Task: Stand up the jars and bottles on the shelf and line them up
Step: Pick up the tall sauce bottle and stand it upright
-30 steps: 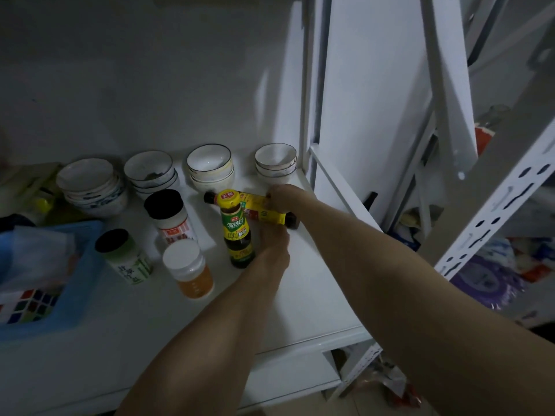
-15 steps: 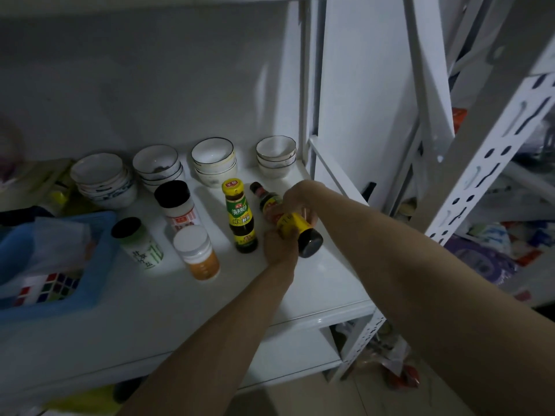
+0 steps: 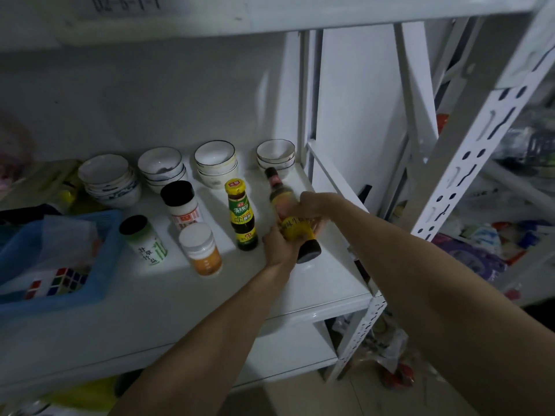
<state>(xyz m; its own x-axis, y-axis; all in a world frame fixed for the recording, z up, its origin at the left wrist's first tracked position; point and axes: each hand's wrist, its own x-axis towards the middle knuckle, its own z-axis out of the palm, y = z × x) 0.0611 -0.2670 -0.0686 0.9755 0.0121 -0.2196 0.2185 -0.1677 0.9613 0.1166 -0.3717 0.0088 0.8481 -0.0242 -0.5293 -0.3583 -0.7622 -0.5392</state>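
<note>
A dark sauce bottle with a yellow label (image 3: 295, 228) is held tilted above the white shelf (image 3: 318, 283), its cap toward the back and its base toward me. My left hand (image 3: 279, 247) grips its lower part and my right hand (image 3: 312, 207) grips its middle. Just left stands a green-labelled bottle with a yellow cap (image 3: 241, 217). Further left stand a black-capped white jar (image 3: 181, 205), a black-capped green-printed jar (image 3: 144, 240) and a white-capped orange jar (image 3: 201, 249).
Four stacks of white bowls (image 3: 216, 162) line the back of the shelf. A blue basket (image 3: 99, 265) with a puzzle cube sits at the left. A slanted white brace (image 3: 333, 178) borders the shelf's right side, and a perforated upright (image 3: 468, 163) stands further right.
The yellow-labelled bottle went from lying across behind the green-labelled bottle to being held to its right and tipped more upright, cap swinging toward the back. Both hands kept hold of it.
</note>
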